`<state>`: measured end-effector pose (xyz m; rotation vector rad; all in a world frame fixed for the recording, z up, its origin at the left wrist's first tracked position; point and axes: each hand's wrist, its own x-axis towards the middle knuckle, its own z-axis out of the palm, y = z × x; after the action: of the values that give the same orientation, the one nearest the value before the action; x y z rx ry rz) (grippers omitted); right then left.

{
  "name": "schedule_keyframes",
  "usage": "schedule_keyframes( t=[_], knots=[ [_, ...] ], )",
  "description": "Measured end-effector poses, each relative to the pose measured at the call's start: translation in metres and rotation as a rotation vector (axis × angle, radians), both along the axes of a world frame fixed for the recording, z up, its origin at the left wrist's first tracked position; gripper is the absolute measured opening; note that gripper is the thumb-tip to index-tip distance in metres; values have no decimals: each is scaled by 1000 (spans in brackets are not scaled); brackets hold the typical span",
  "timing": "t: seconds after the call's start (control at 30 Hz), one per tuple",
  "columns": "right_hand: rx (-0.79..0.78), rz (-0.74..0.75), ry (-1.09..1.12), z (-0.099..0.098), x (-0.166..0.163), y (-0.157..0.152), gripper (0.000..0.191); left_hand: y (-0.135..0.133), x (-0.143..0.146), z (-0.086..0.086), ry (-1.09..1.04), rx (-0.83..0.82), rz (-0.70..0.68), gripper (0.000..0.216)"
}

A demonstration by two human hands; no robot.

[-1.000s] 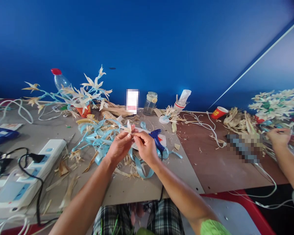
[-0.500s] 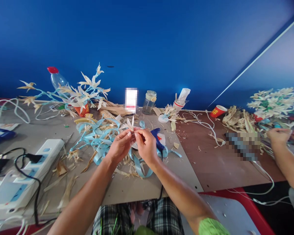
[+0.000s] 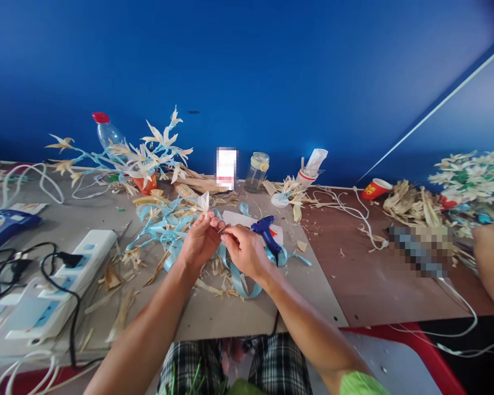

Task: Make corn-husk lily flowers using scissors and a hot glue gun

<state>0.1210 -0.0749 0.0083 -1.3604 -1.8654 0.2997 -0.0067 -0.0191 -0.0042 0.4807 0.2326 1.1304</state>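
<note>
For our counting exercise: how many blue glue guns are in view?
2. One glue gun lies beside the right hand; another glue gun lies at the picture's far left. Others may be hidden.

Blue wall [image 3: 271, 71], pale slanting line [image 3: 432, 113] at right, grey tabletop [image 3: 218, 321], adjoining brown tabletop [image 3: 366, 291]

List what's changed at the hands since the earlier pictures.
The left hand has shifted slightly left with the pale flower, whose petals now look bunched rather than spread. The right hand has drawn slightly toward the person. Nothing was visibly let go. The nearby glue gun stayed put.
</note>
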Motion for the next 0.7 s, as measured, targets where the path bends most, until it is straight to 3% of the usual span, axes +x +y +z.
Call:
schedule_keyframes(
  t=[0.3, 0.6, 0.7],
  knots=[
    [-69, -106, -34, -7, -1, 4, 20, 0, 2, 3, 104, 7, 96, 7],
    [-219, 157, -225, 0, -18, -12, 22, 20, -16, 1, -86, -98, 228, 12],
    [-231, 214, -219, 3, -17, -13, 19, 21, -18, 2, -88, -130, 207, 12]
  ],
)
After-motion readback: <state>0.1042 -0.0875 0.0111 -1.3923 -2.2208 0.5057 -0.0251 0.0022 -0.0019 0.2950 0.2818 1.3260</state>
